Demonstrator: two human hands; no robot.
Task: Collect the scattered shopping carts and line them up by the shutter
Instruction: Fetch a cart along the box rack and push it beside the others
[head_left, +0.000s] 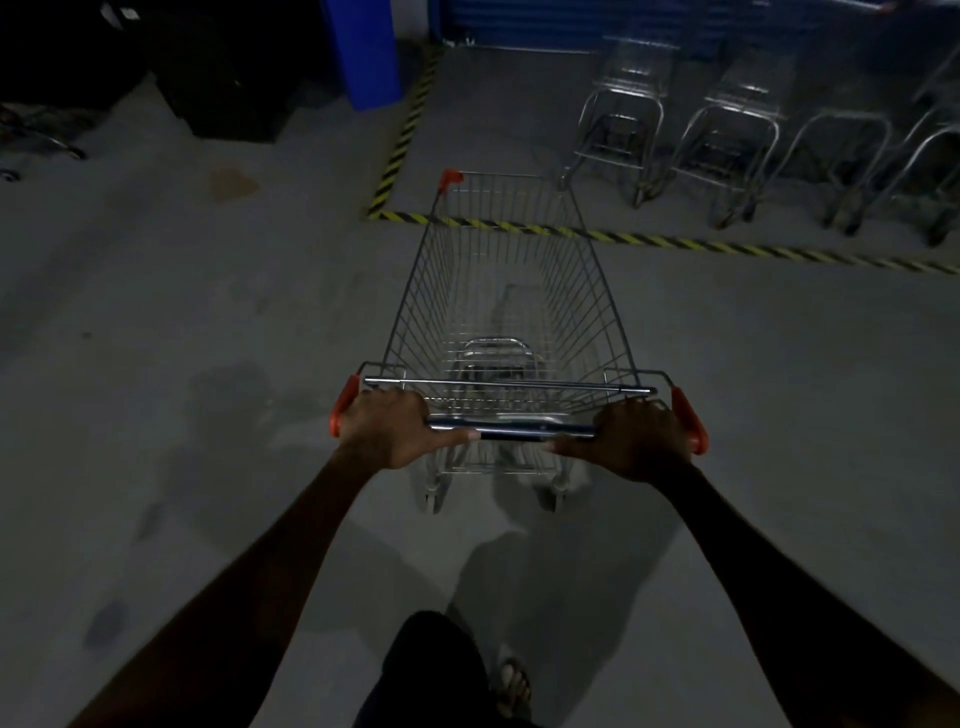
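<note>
A wire shopping cart stands in the middle of the frame on a grey floor. Its basket has nothing in it. Both hands hold its dark handle bar. The left hand grips the bar at its left end, fingers curled over the top and thumb lying along the bar. The right hand grips the right end the same way. Orange caps sit at the ends of the handle, and one more orange cap is on the far left corner of the basket.

No words or brand names can be read on the cart or anywhere else; the frame is dark and a bit blurry.

A yellow and black striped line runs across the floor just past the front of the cart. Beyond it, in the upper right, a row of parked carts stands side by side near a blue shutter at the top. A blue post stands at the upper middle. One foot in a sandal shows at the bottom.
</note>
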